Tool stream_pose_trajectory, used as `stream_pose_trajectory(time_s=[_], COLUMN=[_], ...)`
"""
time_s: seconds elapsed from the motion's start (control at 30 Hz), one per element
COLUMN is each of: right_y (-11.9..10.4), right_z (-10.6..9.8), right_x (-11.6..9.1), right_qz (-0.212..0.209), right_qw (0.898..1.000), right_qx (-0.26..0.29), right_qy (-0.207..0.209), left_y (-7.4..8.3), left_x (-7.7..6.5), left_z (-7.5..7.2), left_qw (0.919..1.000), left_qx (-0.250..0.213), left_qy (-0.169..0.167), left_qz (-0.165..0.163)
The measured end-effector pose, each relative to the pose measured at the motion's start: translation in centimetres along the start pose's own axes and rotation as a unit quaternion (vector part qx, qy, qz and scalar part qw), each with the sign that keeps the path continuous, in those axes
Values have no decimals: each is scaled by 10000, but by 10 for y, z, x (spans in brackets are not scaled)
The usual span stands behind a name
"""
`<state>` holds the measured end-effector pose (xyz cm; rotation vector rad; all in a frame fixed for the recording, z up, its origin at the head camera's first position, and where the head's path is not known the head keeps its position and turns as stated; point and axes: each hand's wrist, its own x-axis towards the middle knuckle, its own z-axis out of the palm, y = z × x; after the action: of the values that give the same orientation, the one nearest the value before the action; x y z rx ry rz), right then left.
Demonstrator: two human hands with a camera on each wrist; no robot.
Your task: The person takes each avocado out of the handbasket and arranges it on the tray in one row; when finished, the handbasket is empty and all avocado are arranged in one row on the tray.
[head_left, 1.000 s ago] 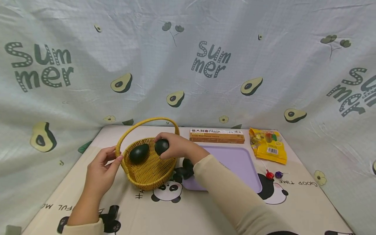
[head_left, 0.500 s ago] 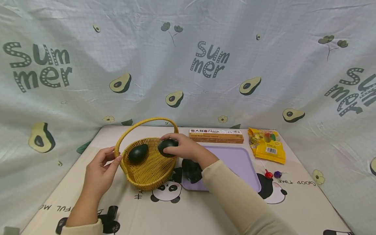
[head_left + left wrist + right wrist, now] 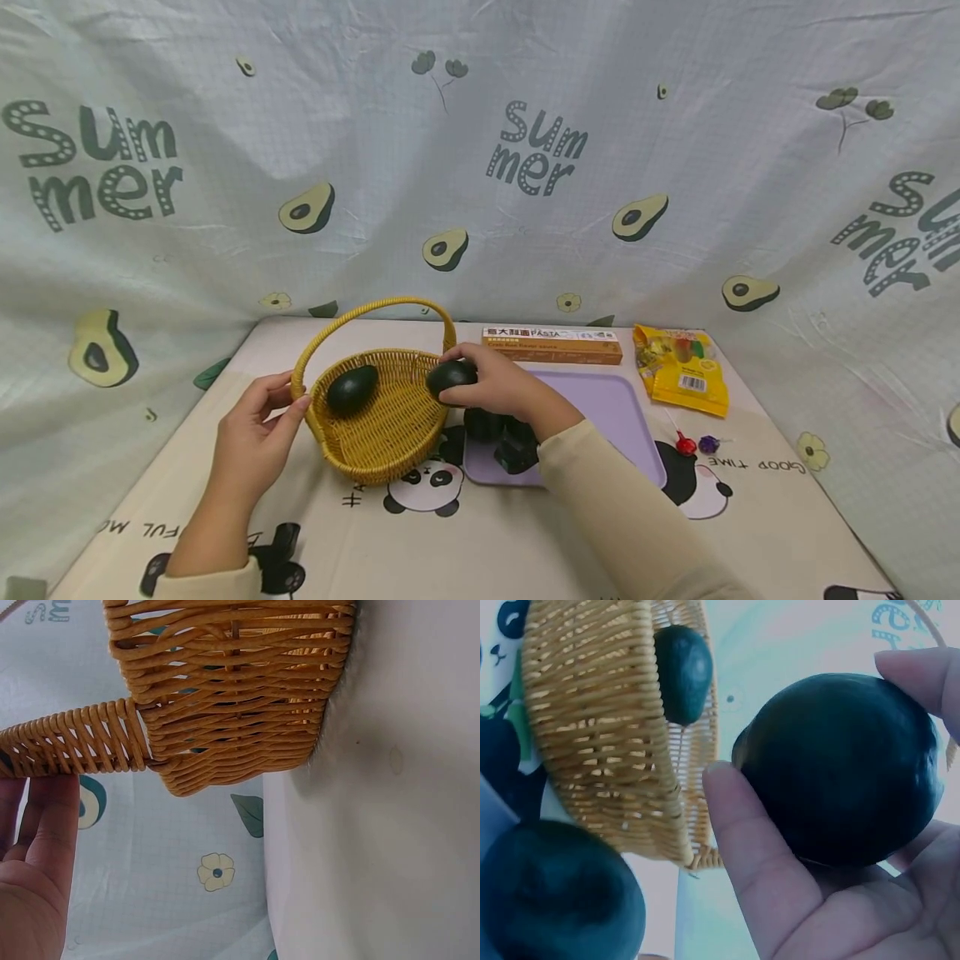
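My left hand [image 3: 258, 437] pinches the handle of a yellow wicker basket [image 3: 375, 458] at its left side; in the left wrist view, fingers [image 3: 56, 832] touch the woven handle [image 3: 82, 742]. Inside the basket, against its left wall, lies a dark green avocado [image 3: 352, 390]. A second avocado [image 3: 840, 769] is in my right hand [image 3: 498, 387], held between thumb and fingers over the basket's right rim. Another dark round avocado [image 3: 559, 892] shows low in the right wrist view, at the left end of the purple tray [image 3: 615, 417], partly covered in the head view by my right hand.
Behind the tray lies a long pasta box [image 3: 551, 345]. To the right are a yellow candy bag [image 3: 682, 371], a red lollipop [image 3: 686, 444] and a purple lollipop [image 3: 708, 445]. A printed curtain [image 3: 480, 167] hangs along the table's back edge.
My right hand has carried its avocado rightward, from over the basket's inside to its right rim. The left hand keeps its hold on the handle, and the basket stays put.
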<state>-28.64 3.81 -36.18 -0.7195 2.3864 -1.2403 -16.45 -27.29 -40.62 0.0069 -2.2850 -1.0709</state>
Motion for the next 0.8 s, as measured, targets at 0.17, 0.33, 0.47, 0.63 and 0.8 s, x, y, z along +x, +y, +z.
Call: stream_pose_trajectory(time_s=[0.17,0.33,0.47,0.63,0.8], right_y=[10,18,27,37,42], right_z=[-4,-11,-18,-26,-33], right_x=[-6,-14,-21,-30,-39], right_qz=[-84,-152,-251,-271,-226], right_qw=[9991,9943,9962,9955,9943], right_qx=[398,1030,692,543,582], right_qy=[70,234,463,730,861], left_y=[1,2,2,2,3], left_x=[0,0,0,0,0], left_z=[0,0,0,0,-1], left_qw=[10000,10000,10000,10000,10000], left_qx=[13,4,8,5,-2], left_qy=[-11,1,19,11,9], left_qz=[10,38,54,34,12])
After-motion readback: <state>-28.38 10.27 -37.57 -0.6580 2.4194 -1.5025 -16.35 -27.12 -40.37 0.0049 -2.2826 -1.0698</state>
